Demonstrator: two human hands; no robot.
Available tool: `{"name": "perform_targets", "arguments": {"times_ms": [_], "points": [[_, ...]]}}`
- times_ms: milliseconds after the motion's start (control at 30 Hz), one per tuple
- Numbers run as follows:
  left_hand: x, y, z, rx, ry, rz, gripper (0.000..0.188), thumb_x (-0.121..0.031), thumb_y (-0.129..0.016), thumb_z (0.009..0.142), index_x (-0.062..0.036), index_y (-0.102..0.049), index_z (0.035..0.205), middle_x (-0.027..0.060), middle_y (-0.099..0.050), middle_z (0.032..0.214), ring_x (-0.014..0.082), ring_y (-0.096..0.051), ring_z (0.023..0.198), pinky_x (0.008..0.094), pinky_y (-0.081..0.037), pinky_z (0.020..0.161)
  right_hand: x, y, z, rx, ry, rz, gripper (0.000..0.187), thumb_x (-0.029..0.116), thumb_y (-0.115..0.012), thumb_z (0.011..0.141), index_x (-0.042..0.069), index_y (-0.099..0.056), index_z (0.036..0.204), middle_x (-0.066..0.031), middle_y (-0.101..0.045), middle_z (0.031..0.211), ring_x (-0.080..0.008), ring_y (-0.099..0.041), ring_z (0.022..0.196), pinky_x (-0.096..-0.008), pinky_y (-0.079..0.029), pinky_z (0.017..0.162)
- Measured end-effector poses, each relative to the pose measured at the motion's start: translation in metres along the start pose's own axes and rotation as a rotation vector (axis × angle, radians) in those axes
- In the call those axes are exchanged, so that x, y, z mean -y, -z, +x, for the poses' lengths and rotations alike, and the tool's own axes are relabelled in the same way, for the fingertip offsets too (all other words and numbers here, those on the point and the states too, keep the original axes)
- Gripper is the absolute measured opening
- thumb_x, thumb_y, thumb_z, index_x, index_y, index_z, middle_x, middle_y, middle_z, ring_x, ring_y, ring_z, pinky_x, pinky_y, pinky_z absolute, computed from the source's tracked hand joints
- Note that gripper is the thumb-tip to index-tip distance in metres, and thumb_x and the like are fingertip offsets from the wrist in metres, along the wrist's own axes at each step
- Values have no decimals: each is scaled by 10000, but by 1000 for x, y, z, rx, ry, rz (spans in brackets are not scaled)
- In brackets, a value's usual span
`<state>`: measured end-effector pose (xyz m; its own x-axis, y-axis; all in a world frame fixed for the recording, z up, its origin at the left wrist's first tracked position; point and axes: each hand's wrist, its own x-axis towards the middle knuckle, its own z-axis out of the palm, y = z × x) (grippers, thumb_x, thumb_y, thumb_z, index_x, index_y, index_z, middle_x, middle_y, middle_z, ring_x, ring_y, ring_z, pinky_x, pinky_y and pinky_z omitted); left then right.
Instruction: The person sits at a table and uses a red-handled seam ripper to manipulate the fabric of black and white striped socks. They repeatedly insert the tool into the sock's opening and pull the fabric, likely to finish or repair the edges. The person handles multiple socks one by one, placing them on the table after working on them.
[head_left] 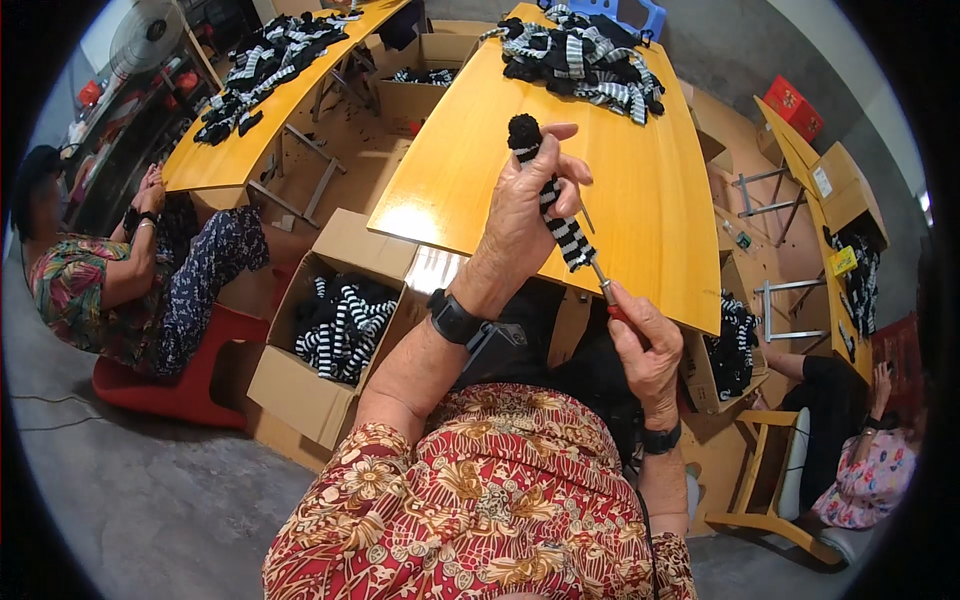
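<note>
In front of me, over the near edge of the yellow table, my left hand [528, 205] is closed around a narrow black-and-white striped knitted piece [568, 238]. Its rounded black end sticks up above my thumb, and the striped end hangs down to the right. My right hand [645, 335] grips a red-handled tool [612, 300] with a slim metal shaft. The shaft's tip meets the lower end of the knit; whether it goes inside, I cannot tell. A thin pointed rod [587, 218] shows beside my left fingers.
A pile of striped knits [575, 60] covers the far end of my table [450, 160]. Cardboard boxes with more knits stand at left [290, 385] and right [700, 375]. One person sits on a red chair [170, 390] at left; another sits far right by a wooden chair [765, 480].
</note>
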<state>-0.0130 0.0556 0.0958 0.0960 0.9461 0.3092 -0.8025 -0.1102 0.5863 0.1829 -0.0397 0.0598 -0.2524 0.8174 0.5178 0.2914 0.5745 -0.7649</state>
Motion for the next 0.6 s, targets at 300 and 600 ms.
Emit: {"name": "perform_targets", "arguments": {"times_ms": [300,600], "points": [[27,-13,-14,137,254,-109,430,-234,-510,998,-82,-378,1378,-22,-507,646,23,-309,440,170,-256,425,9,10,3,24,-114,36,367,-43,-588,820,6,-635,1180,-88,-629,854,-165,-597,767,-252,-473,720],[22,-25,-22,23,40,-10,534,-431,-419,1005,-56,-325,1374,88,-610,862,89,-522,610,228,-429,578,-6,-3,-7,-63,-382,551,318,74,-586,908,-1,-604,1217,-53,-628,811,-50,-469,542,-186,-369,475]]}}
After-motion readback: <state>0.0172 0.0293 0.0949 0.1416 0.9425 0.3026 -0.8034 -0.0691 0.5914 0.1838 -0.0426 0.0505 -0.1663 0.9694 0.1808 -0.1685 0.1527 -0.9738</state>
